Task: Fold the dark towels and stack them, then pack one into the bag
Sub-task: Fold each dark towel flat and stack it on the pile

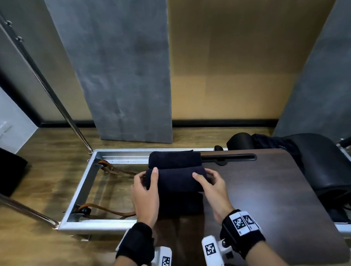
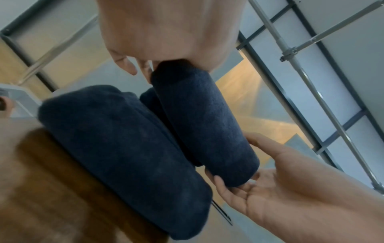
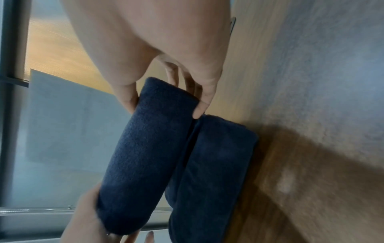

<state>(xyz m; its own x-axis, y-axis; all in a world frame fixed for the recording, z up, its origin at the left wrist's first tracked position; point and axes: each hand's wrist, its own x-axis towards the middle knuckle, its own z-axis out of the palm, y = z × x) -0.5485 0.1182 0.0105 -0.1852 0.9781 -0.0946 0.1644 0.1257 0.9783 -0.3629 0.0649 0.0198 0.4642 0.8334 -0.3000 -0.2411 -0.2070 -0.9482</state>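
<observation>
My left hand (image 1: 145, 192) and right hand (image 1: 212, 184) clamp opposite ends of the towel (image 1: 175, 179), held above the second towel (image 1: 174, 159) on the table (image 1: 270, 188)

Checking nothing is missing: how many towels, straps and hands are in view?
Towels: 3, held towel, far towel, near towel (dim)
Straps: 2, far strap, near strap
Hands: 2, left hand, right hand
Total: 7

Your left hand (image 1: 145, 196) and right hand (image 1: 212, 188) cover both ends of the held towel (image 1: 175, 180). That towel hides part of the folded towel (image 1: 174, 159) behind it. Your wrist views blur the dark board (image 3: 311, 189); the black roller (image 1: 330, 168) is cut off at right.
</observation>
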